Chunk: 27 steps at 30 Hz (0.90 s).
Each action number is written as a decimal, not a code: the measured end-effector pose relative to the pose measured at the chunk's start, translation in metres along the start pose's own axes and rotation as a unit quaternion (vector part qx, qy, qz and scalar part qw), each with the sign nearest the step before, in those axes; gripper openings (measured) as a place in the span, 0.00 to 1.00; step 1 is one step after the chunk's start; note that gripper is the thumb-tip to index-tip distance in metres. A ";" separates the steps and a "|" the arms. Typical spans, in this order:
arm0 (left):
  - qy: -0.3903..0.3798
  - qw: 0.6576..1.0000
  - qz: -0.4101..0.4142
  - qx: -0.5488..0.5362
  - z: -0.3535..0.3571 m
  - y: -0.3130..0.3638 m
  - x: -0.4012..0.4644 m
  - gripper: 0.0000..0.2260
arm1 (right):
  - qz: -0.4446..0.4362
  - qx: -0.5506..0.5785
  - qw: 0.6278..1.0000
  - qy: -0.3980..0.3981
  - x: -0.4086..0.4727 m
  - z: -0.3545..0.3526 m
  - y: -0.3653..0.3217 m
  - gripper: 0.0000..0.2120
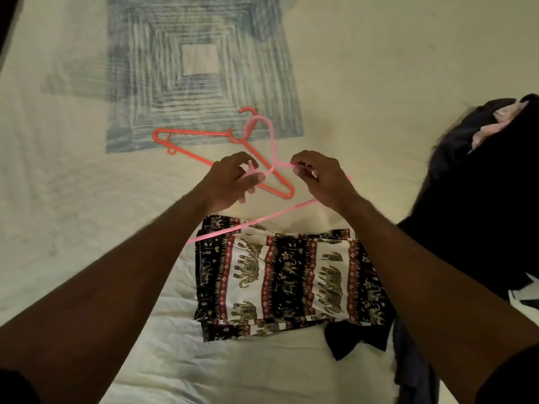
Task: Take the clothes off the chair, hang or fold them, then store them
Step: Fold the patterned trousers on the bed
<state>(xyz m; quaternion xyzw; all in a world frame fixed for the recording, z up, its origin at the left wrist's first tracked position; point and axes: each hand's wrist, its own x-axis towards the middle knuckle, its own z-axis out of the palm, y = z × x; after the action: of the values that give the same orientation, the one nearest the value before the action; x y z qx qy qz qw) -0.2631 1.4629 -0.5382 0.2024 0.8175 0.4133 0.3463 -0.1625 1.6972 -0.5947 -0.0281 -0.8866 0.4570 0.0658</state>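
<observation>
A folded elephant-print garment [288, 278] in black, white and red lies on the bed sheet [73, 199] in front of me. Above it I hold a pink hanger [256, 221] with both hands. My left hand [230, 179] grips its left shoulder and my right hand [319, 177] pinches its right shoulder near the neck. The hanger's hook points away from me, and its bottom bar slants over the garment's top edge. An orange hanger [201, 132] lies flat on the sheet just beyond my hands.
A heap of dark clothes [481, 199] with a bit of pink fabric sits at the right. A dark cloth [358, 339] pokes out under the folded garment's right corner. The sheet has a blue square print [201, 68] farther away.
</observation>
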 end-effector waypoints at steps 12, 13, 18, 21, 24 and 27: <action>0.154 0.981 -0.064 -0.095 0.051 -0.004 -0.086 0.14 | 0.554 -0.080 0.814 0.154 -0.197 -0.037 0.025 0.27; 0.172 0.977 -0.078 -0.094 0.054 -0.009 -0.094 0.14 | 0.584 -0.069 0.799 0.129 -0.209 -0.034 0.027 0.29; 0.245 0.962 -0.094 -0.071 0.066 -0.035 -0.124 0.14 | 0.632 0.008 0.768 0.105 -0.235 -0.018 0.026 0.33; 0.266 0.957 -0.099 -0.062 0.073 -0.045 -0.140 0.15 | 0.618 0.088 0.769 0.137 -0.234 -0.020 0.028 0.26; 0.283 0.952 -0.099 -0.057 0.077 -0.055 -0.154 0.16 | 0.589 0.210 0.772 0.111 -0.230 -0.028 0.019 0.17; 0.302 0.946 -0.095 -0.069 0.075 -0.061 -0.166 0.15 | 0.558 0.241 0.789 0.090 -0.228 -0.031 0.002 0.17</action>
<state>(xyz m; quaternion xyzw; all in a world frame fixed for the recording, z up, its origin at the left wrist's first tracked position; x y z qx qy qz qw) -0.0981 1.3651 -0.5533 -0.0351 0.8688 0.4755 0.1338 0.0672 1.6986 -0.5996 -0.5423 -0.5677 0.6082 -0.1171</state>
